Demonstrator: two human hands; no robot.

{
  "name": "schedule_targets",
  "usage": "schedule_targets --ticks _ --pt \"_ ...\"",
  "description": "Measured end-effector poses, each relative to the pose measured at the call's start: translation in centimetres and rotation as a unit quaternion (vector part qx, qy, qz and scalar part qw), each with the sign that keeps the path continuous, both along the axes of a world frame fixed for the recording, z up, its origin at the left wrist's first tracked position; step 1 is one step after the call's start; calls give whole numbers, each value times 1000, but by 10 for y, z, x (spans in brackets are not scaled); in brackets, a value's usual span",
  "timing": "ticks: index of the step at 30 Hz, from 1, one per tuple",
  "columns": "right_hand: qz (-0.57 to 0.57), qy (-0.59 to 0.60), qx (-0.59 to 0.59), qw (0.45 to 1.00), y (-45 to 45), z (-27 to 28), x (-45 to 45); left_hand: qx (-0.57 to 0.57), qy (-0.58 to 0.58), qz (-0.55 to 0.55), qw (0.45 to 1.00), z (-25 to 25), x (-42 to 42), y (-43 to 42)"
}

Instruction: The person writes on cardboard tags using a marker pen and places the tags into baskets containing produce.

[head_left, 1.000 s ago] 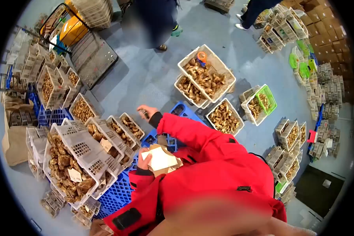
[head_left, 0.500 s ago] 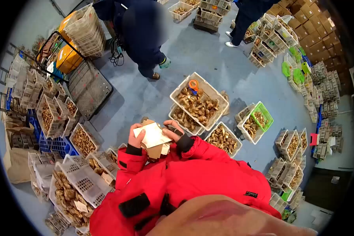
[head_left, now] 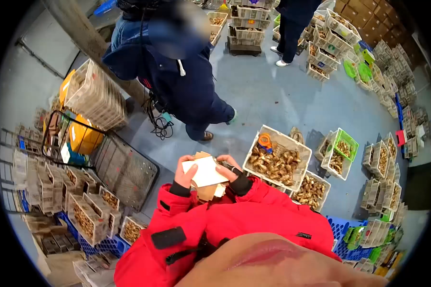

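Pinching the left edge of a white card [head_left: 205, 172], the wearer's left hand [head_left: 186, 171] has its thumb flat on the card's face and its fingers beneath; this grip is narrow, closed on the card and the loose brown cards [head_left: 206, 193] under it. Held in front of the red jacket [head_left: 273, 210], the white card looks blank and bright, perhaps from glare, so any writing cannot be made out. It sits slightly tilted, its long side running roughly from hand to hand. The brown cards fan out unevenly below it, with pale corners sticking out. At the card's right edge, the right hand [head_left: 227, 167] is the nearer one to a dark pen [head_left: 232, 167]; its grip is closed around the barrel. The pen lies just beside the card, its long axis slanting away from it, outward and back toward the right sleeve. Which end is the tip cannot be told. Farther right of the card, a white crate [head_left: 285, 137] holds brown, lumpy produce [head_left: 277, 165] and an orange, round object [head_left: 265, 141].
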State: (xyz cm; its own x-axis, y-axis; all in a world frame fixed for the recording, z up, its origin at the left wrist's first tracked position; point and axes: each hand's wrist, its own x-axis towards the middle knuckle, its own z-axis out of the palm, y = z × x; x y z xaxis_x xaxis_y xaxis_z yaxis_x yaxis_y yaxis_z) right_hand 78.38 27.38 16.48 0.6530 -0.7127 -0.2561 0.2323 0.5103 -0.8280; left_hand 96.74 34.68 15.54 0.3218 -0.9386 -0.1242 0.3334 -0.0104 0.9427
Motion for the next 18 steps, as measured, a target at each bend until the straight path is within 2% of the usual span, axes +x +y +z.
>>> schedule_targets --ticks 1,2,3,5,7,9,12,13,14,15,16,18 --pt "-33 -9 -29 999 -7 -4 10 15 26 -23 999 4 8 -12" --pt "-56 4 -43 997 -15 2 15 -13 -29 -18 999 -2 15 -27" --pt "-54 14 -5 998 -15 9 18 13 17 -33 999 -5 22 -28" --pt "-86 15 -31 996 -29 1 30 -20 -2 -48 999 -2 32 -51" --pt "-102 -7 -36 994 -49 -3 41 -12 33 -84 996 0 45 -77" --pt "-139 -14 -55 989 -69 0 54 -34 -12 -108 993 -3 62 -107" --pt "-180 14 -158 971 -111 -9 76 -77 -26 -114 990 5 81 -160" --pt "-170 -7 -102 980 -121 14 84 -55 -13 -121 991 27 88 -173" --pt "-169 -28 -105 980 -128 15 94 -67 -7 -124 990 29 98 -181" --pt "-168 -49 -121 977 -148 14 106 -92 0 -127 988 28 109 -202" --pt "-146 3 -172 974 -163 13 111 -79 36 -147 985 28 117 -219" --pt "-149 -18 -81 985 -172 12 129 -33 127 -189 973 28 134 -233"
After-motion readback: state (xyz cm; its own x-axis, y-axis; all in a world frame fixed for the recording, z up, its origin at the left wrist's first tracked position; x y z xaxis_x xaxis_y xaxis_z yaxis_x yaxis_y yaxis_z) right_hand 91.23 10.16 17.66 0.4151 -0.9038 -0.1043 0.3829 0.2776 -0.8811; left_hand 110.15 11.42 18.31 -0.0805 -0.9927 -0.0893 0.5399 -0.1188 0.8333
